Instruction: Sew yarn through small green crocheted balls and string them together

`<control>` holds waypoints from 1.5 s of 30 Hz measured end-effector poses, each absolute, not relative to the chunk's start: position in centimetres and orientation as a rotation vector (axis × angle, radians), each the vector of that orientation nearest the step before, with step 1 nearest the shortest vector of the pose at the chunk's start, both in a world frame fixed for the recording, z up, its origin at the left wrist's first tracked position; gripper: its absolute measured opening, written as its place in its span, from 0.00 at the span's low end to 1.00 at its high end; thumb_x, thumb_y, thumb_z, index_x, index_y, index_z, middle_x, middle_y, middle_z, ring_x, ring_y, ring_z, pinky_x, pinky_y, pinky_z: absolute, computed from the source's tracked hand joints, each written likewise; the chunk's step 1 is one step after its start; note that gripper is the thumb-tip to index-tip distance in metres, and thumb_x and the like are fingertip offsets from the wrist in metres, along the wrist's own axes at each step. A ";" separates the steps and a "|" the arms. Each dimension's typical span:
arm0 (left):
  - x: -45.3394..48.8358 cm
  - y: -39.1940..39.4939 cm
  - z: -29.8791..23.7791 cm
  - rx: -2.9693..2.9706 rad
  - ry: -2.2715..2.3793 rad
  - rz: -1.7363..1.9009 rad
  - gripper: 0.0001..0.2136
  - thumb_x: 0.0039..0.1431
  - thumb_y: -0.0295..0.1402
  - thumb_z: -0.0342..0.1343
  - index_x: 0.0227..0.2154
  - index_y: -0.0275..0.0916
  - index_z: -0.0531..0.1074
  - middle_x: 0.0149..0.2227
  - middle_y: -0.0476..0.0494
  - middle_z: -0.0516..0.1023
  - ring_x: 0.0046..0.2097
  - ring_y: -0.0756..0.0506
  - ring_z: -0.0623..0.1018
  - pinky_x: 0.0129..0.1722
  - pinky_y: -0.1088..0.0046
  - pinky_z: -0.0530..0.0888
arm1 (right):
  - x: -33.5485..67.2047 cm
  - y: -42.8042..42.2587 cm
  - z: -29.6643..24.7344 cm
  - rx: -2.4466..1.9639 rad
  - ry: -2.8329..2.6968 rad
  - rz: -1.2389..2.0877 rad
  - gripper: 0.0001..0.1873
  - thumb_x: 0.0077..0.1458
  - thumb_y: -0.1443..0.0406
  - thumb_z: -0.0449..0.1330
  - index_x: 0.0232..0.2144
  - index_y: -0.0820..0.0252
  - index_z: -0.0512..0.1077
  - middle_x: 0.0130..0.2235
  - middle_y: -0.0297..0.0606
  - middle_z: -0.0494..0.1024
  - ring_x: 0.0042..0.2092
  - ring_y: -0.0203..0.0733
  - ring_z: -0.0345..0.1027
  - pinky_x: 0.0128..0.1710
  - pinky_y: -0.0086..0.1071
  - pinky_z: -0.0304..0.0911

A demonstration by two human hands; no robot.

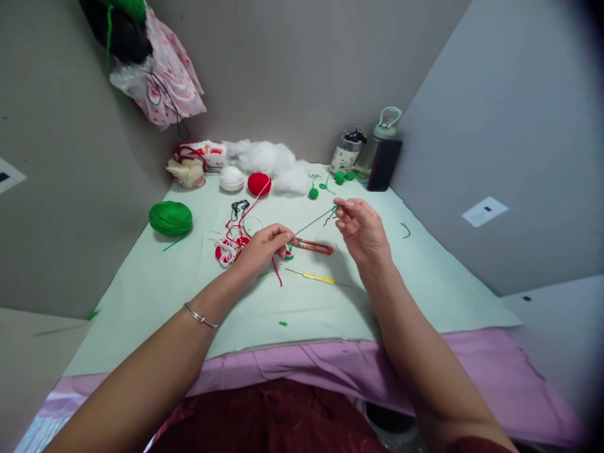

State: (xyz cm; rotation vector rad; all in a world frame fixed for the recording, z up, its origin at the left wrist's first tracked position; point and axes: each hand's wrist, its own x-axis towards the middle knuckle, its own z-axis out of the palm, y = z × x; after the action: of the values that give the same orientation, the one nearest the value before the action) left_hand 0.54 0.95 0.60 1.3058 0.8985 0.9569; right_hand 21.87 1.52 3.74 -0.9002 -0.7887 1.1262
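Observation:
My left hand [265, 248] is closed in a pinch on the near end of a thin dark needle [311, 223], with a small red-and-green crocheted piece [289, 253] under its fingers. My right hand [361, 226] pinches a green yarn strand [334, 209] at the needle's far tip. Red scissors [315, 246] lie on the pale green cloth [425, 277] between the hands. A yellow-handled crochet hook [317, 277] lies just in front of them. A tangle of red and white yarn [230, 244] sits left of my left hand.
A green yarn ball [170, 218] lies at the left. At the back are a white ball [231, 178], a red ball [259, 184], white stuffing [274, 160], small green pompoms [338, 178], a jar [345, 154], a bottle [383, 135] and a dark phone [384, 165]. Bags [160, 75] hang on the wall.

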 end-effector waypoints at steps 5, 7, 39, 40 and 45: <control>0.5 1.1 0.5 1.341 0.924 0.953 0.10 0.57 0.40 0.61 0.31 0.37 0.77 0.35 0.44 0.80 0.28 0.52 0.70 0.30 0.74 0.67 | 22.7 1.8 3.9 -0.788 -0.682 1.177 0.14 0.42 0.67 0.72 0.28 0.59 0.70 0.37 0.33 0.80 0.29 0.25 0.68 0.23 0.16 0.64; 0.5 1.1 0.5 1.327 0.941 0.976 0.10 0.56 0.40 0.63 0.31 0.38 0.77 0.34 0.44 0.80 0.27 0.52 0.70 0.30 0.74 0.68 | 23.0 1.9 4.0 -0.770 -0.647 1.179 0.14 0.42 0.68 0.71 0.27 0.59 0.69 0.37 0.32 0.80 0.28 0.24 0.68 0.22 0.15 0.64; -0.7 1.9 -1.3 2.245 1.153 0.760 0.04 0.60 0.29 0.58 0.35 0.41 0.76 0.37 0.46 0.72 0.36 0.46 0.71 0.39 0.68 0.67 | 25.7 2.4 4.8 -0.712 -0.515 1.197 0.10 0.56 0.70 0.68 0.29 0.61 0.69 0.18 0.20 0.62 0.16 0.21 0.52 0.14 0.16 0.49; -0.7 1.9 -1.4 2.291 1.150 0.739 0.04 0.60 0.28 0.58 0.37 0.41 0.76 0.38 0.46 0.72 0.38 0.45 0.72 0.40 0.67 0.68 | 25.6 2.4 4.8 -0.711 -0.517 1.200 0.10 0.56 0.70 0.68 0.29 0.61 0.69 0.18 0.20 0.62 0.16 0.21 0.52 0.14 0.16 0.49; -1.9 2.7 0.0 2.159 1.226 1.136 0.03 0.62 0.29 0.56 0.38 0.40 0.72 0.38 0.46 0.73 0.39 0.46 0.73 0.41 0.68 0.70 | 25.5 2.3 4.9 -0.714 -0.525 1.202 0.08 0.58 0.70 0.66 0.30 0.61 0.69 0.19 0.20 0.62 0.17 0.21 0.52 0.14 0.16 0.49</control>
State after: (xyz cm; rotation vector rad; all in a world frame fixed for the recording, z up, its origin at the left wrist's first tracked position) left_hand -1.92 2.67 -0.01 2.1588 1.2256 1.1359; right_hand 25.46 2.26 4.86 -0.7142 -0.5252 1.2022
